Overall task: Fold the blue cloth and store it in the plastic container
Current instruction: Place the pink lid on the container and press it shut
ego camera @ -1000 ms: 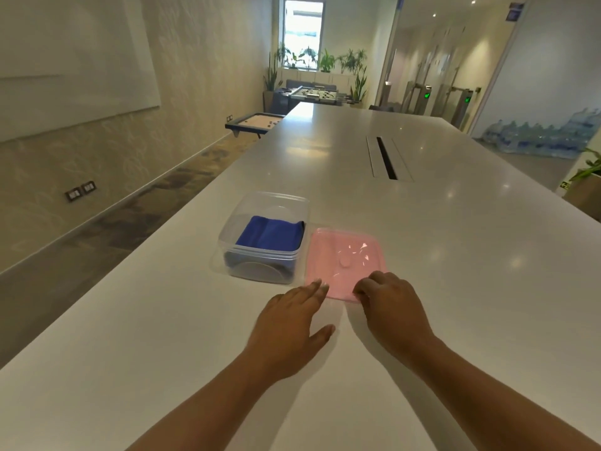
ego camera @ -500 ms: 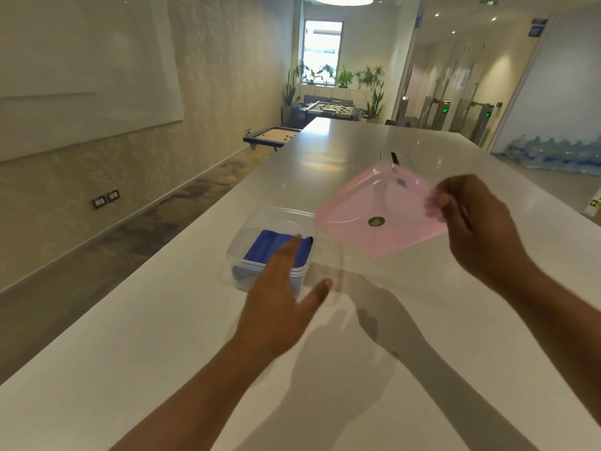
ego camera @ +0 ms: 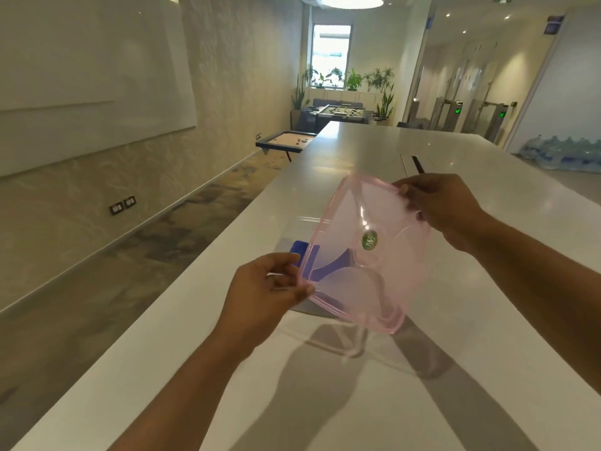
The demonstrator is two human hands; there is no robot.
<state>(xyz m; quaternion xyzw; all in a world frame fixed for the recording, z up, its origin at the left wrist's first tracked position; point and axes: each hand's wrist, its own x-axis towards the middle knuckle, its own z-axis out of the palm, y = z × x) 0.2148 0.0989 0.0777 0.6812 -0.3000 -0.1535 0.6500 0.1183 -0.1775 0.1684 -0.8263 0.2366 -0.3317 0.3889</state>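
blue cloth (ego camera: 300, 250), folded, lies inside the clear plastic container (ego camera: 292, 229), which stands on the white table (ego camera: 487, 320) near its left edge; both are seen mostly through the pink translucent lid (ego camera: 367, 252) held in the air above and in front of them. the left hand (ego camera: 263, 294) pinches the lid's near-left rim between thumb and fingers. the right hand (ego camera: 445, 209) grasps the far-right rim, fingers curled over the edge. the lid is tilted, its far side higher, and a round green sticker (ego camera: 369, 241) sits at its centre. shadows of lid and arms fall on the table's near part.
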